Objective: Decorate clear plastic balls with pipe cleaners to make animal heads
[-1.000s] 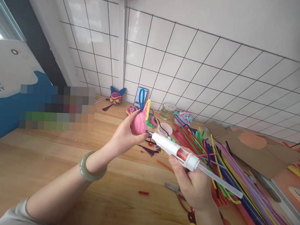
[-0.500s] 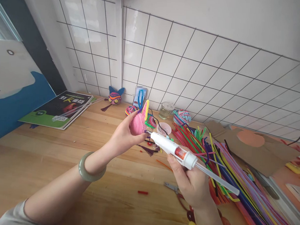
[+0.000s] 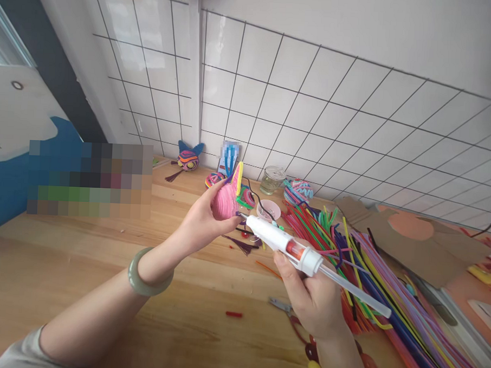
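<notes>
Here, the round pink fuzzy craft piece with a pointed yellow-edged ear is held up above the wooden worktop, in the left hand, whose fingers and thumb curl around its side. The metal nozzle of a white plastic glue gun with an orange-red part inside points at the piece's lower right edge, near the left thumb tip; whether it touches cannot be told. The right hand is wrapped around the glue gun, and a translucent rod sticks out of the gun's rear end.

Just beyond the pink piece stand a small pale round bowl and a clear glass jar with a lid, with a blue-and-pink striped ball beside the jar. Farther left, a striped orange-and-purple craft head with blue ears sits near the tiled wall. A long bundle of multicoloured fuzzy stems lies to the right, next to a flat brown cardboard sheet. Nearer, grey-jawed pliers with red handles lie partly hidden by the right hand, and a short red stick lies to their left.
</notes>
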A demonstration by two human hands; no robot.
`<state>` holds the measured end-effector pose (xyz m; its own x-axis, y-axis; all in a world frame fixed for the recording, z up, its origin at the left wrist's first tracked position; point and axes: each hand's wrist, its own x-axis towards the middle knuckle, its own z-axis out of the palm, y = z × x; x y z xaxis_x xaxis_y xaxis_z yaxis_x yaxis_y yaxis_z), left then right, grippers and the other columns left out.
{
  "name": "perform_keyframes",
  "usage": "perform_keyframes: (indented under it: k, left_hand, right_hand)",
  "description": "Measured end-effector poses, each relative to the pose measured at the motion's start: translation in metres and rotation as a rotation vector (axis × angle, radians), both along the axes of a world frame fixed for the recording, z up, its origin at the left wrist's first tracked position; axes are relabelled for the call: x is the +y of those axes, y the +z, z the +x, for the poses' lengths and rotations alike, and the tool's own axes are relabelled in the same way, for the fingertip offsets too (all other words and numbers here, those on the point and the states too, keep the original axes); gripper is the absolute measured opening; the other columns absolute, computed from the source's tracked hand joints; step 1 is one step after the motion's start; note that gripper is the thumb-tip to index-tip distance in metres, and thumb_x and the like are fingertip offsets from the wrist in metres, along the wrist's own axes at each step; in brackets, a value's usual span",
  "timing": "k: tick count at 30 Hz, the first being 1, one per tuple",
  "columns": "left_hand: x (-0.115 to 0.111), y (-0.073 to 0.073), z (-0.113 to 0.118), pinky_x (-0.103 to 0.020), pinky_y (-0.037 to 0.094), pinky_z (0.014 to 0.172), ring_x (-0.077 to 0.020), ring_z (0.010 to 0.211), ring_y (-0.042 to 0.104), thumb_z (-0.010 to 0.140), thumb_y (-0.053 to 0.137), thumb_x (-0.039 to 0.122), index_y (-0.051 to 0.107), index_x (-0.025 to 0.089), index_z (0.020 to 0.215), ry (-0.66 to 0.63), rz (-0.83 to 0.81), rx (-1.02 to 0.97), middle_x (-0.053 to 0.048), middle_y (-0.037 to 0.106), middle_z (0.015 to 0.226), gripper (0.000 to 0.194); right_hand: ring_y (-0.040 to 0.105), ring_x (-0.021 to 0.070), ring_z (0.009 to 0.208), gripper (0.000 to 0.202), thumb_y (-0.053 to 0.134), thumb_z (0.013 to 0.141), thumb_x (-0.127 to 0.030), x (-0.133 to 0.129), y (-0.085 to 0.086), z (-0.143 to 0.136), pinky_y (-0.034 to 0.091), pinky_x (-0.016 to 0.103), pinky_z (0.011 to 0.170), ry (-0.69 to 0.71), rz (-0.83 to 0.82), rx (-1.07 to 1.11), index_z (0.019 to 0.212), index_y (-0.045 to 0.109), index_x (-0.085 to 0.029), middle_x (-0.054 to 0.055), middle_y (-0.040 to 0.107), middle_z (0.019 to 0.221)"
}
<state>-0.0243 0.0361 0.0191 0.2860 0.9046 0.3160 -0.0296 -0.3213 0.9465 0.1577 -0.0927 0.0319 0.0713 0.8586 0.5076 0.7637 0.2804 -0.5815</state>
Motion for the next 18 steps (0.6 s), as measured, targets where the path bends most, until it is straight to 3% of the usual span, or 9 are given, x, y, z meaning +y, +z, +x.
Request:
perform_keyframes:
  k: [18]
  left_hand:
    - [-0.0005,0.0014,0.0007,-0.054,0.045,0.104,-0.0325,0.118,0.058,0.064,0.080,0.023,0.048,0.016,0.137,0.009,-0.026,0.012,-0.013,0.064,0.123,0.080]
  right_hand:
    - [0.062,0.0196,0.064,0.023,0.051,0.093,-0.039,0.0002,0.0012,-0.0035,0.047,0.029,0.054,-0.029,0.036,-0.026,0.099,0.061,-0.019,0.004,0.063,0.071]
